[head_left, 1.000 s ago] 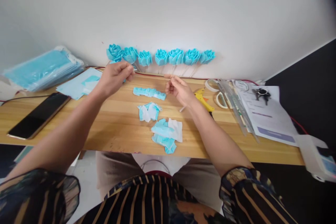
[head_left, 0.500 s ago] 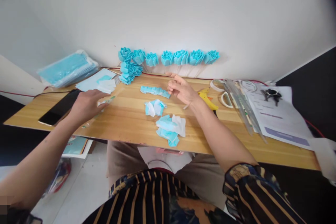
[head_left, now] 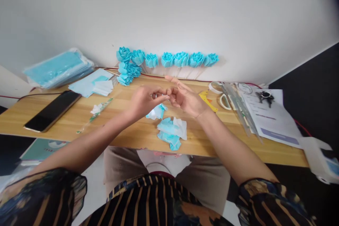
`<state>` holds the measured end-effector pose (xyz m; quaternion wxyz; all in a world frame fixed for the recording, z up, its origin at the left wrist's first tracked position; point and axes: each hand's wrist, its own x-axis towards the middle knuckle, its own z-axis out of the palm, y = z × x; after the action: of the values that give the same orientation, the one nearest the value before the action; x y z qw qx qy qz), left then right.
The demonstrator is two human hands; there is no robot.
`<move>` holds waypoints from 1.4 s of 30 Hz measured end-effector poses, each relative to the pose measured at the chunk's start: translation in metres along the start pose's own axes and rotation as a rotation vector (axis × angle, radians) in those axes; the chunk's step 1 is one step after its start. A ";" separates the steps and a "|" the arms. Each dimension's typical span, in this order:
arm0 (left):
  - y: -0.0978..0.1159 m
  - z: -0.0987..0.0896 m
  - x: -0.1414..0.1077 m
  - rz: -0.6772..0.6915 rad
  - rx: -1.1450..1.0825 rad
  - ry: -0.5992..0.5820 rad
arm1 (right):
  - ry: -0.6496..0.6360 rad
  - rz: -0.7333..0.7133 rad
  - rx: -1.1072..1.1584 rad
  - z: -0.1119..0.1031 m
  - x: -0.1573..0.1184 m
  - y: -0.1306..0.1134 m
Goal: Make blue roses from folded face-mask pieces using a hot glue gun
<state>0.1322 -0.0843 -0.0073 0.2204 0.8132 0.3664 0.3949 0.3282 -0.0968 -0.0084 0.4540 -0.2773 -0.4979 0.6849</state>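
Above the middle of the table, my left hand and my right hand meet at the fingertips. Thumb and fingers of each are pinched together, and whatever is between them is too small to make out. Just under them lies a crumpled blue-and-white bundle of fabric petals. A second, larger pile of petals is closer to the table's front edge. Beyond my right wrist a yellow glue gun lies partly hidden. Against the wall stands a row of blue fabric roses on thin stems.
At left are a pack of blue masks, cut fabric sheets, a black phone and a green-patterned plastic strip. Tape, scissors, clear-wrapped sticks and keys on paper lie at right.
My left hand has left the plastic strip and come right to my right hand, which has barely shifted. The pleated blue strip in the middle is now hidden from view.
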 end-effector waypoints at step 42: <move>-0.050 -0.022 -0.017 -0.047 0.067 -0.107 | 0.515 0.164 -1.975 -0.126 -0.100 0.016</move>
<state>0.0864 -0.0640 -0.0348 0.2213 0.8312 0.3862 0.3332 0.4716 -0.1339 -0.0745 0.0675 -0.6994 -0.7067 -0.0825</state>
